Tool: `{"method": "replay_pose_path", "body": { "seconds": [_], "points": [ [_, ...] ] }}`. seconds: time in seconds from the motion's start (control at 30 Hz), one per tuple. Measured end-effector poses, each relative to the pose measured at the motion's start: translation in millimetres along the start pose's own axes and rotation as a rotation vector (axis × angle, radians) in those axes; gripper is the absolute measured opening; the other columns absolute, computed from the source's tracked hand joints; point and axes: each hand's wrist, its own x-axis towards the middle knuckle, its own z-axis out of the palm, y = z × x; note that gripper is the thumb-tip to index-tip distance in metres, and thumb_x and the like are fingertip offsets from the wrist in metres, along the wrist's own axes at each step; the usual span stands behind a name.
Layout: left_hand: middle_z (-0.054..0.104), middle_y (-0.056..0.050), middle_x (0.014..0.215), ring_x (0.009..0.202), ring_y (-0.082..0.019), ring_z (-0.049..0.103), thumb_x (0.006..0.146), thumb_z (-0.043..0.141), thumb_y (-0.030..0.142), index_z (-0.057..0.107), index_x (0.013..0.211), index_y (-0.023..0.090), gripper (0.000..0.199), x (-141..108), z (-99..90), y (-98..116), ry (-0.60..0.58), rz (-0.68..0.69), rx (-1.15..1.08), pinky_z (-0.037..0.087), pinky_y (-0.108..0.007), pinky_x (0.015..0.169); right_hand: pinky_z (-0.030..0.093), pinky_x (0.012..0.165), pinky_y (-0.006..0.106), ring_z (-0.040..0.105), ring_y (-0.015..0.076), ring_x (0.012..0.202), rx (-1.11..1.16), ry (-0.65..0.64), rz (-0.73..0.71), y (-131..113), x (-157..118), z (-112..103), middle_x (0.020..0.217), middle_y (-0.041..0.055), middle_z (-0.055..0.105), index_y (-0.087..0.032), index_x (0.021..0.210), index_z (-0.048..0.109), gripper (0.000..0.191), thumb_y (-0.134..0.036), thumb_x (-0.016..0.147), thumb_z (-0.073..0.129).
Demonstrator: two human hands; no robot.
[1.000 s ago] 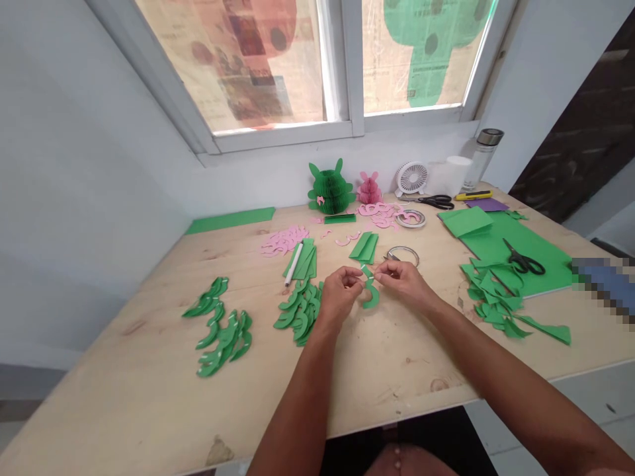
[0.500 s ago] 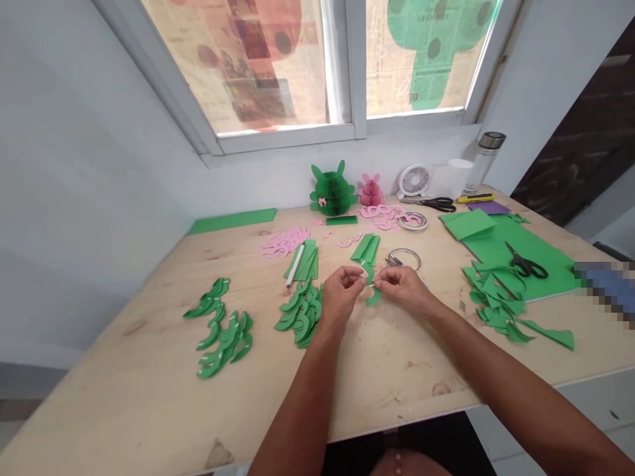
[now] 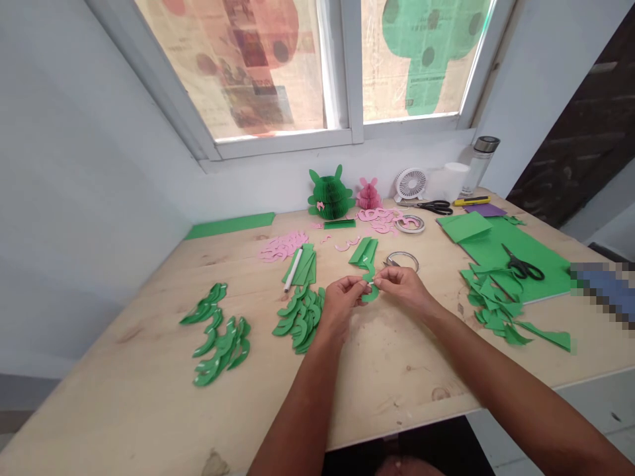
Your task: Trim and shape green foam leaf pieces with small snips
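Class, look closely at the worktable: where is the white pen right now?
In the head view, the white pen lies on green paper strips, just beyond the pile of curved green pieces, left of the left hand.

At the back of your worktop (image 3: 124, 410), below the white-framed window (image 3: 356, 79), a green honeycomb paper figure (image 3: 331, 197) with two ears stands beside a smaller pink figure (image 3: 368, 195). To their right you have a small white fan (image 3: 411, 184), a white cylinder (image 3: 456, 180) and a clear bottle (image 3: 479, 170) with a metallic lid. Near these lie black-handled scissors (image 3: 437, 207), a yellow-and-black cutter (image 3: 472, 200) and a purple sheet (image 3: 486, 210). Pink paper cutouts (image 3: 286, 246) form a loose heap left of the green figure's front.
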Motion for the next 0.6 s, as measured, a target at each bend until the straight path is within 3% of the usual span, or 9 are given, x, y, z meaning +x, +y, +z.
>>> {"method": "replay_pose_path", "body": {
  "seconds": [0.6],
  "points": [
    [0.064,-0.004,0.061,0.060,-0.013,0.059,0.056,0.073,0.033,0.065,0.069,0.013,0.025,-0.3,2.9,-2.2,0.037,0.036,-0.003,0.048,-0.024,0.057,0.042,0.058,0.025,0.055,0.0135,0.063,-0.044,0.065,-0.046,0.1,1.8,-0.3,0.069,0.0022,0.063,-0.015,0.071,0.063,0.023,-0.038,0.070,0.062]
  ]
}}
